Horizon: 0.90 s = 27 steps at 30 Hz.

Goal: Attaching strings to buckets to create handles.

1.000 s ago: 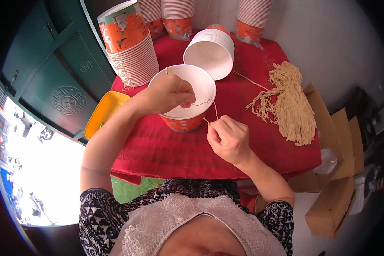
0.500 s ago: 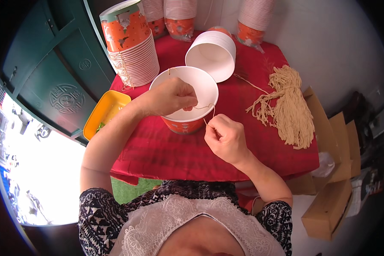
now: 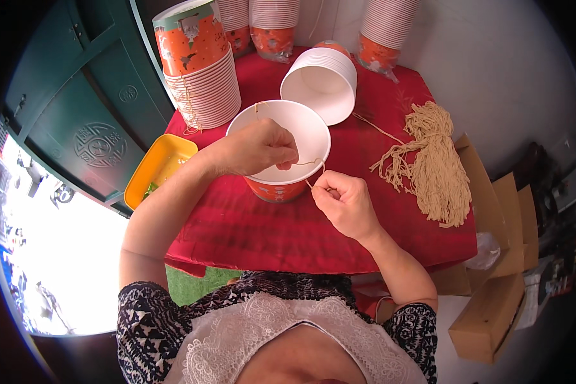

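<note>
A large paper bucket (image 3: pixel 276 191), white inside and orange outside, stands upright on the red-covered table before me. A thin tan string (image 3: pixel 318 160) passes over its right rim. Inside the bucket's mouth, my left hand (image 3: pixel 264 147) is closed on one end of the string. Just outside the rim, at the near right, my right hand (image 3: pixel 342 201) pinches the other end between thumb and fingers. At the far left of the rim shows another bit of string (image 3: pixel 257 107). My left hand hides part of the bucket's inside.
A tall stack of nested buckets (image 3: pixel 205 89) rises at the back left, strings hanging down its side. More white buckets (image 3: pixel 320 86) lie on their side behind. A bundle of tan string (image 3: pixel 435 169) lies right; a yellow tray (image 3: pixel 150 168) sits left. Cardboard boxes (image 3: pixel 489 313) stand beyond the table.
My right hand has shifted slightly right, its fingers now showing more of the pinch. Both hands keep hold of the string; the bucket stays in place.
</note>
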Motion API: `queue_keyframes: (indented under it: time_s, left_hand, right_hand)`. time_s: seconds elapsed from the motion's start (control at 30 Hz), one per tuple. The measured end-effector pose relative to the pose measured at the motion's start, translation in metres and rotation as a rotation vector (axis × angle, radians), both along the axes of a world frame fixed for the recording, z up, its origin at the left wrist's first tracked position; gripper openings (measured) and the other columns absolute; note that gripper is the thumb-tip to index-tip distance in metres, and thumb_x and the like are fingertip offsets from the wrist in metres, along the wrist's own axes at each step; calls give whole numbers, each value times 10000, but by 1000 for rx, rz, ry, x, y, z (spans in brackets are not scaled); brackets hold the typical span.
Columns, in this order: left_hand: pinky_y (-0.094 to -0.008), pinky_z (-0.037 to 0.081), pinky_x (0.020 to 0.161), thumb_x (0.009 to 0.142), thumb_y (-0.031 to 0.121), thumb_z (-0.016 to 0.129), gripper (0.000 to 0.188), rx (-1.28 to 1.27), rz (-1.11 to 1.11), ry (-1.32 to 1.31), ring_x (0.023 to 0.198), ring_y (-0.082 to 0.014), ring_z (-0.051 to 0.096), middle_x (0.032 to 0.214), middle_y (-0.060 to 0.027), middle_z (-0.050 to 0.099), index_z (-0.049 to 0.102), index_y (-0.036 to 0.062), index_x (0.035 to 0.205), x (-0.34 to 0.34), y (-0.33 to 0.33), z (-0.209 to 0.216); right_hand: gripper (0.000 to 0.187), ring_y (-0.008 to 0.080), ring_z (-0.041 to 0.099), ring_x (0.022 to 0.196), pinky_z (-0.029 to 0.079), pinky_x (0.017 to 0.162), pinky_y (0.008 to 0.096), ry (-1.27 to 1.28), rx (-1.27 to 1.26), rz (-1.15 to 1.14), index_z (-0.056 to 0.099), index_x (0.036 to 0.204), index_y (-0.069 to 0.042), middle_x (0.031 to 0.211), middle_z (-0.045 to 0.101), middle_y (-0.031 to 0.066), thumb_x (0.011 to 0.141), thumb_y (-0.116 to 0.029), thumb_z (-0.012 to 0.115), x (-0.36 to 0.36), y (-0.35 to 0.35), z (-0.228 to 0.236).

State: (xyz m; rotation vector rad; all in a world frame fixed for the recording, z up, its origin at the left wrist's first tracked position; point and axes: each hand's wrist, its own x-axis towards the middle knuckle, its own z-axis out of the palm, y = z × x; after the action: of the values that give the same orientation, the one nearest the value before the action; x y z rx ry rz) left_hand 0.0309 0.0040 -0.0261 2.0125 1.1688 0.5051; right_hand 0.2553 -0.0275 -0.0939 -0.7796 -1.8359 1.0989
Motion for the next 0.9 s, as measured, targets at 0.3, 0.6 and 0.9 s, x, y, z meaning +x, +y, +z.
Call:
queue_keyframes:
  time_s: [0.3, 0.6, 0.9]
  left_hand:
    - [-302, 517, 763, 873, 115, 593, 211, -35, -41, 57, 801, -157, 665, 831, -96, 713, 708, -28, 977, 0, 0, 3]
    - [-306, 506, 835, 863, 85, 620, 265, -22, -157, 45, 922, -170, 665, 979, -103, 727, 714, 16, 1101, 2, 4, 4]
    - [-336, 502, 716, 841, 116, 644, 170, -65, -164, 72, 765, -160, 642, 798, -99, 712, 718, -14, 922, 8, 4, -3]
  right_hand:
    - [208, -26, 360, 512, 246, 437, 208, 2, -21, 5, 536, 700, -31, 584, 443, -97, 902, -5, 581, -2, 4, -5]
    - [132, 65, 446, 522, 362, 464, 280, 13, 1, -47, 540, 736, 21, 585, 525, 47, 843, 11, 616, -10, 6, -3]
    - [100, 158, 560, 545, 437, 509, 310, -4, 167, -120, 573, 783, 20, 660, 598, 116, 853, -4, 641, -15, 2, -3]
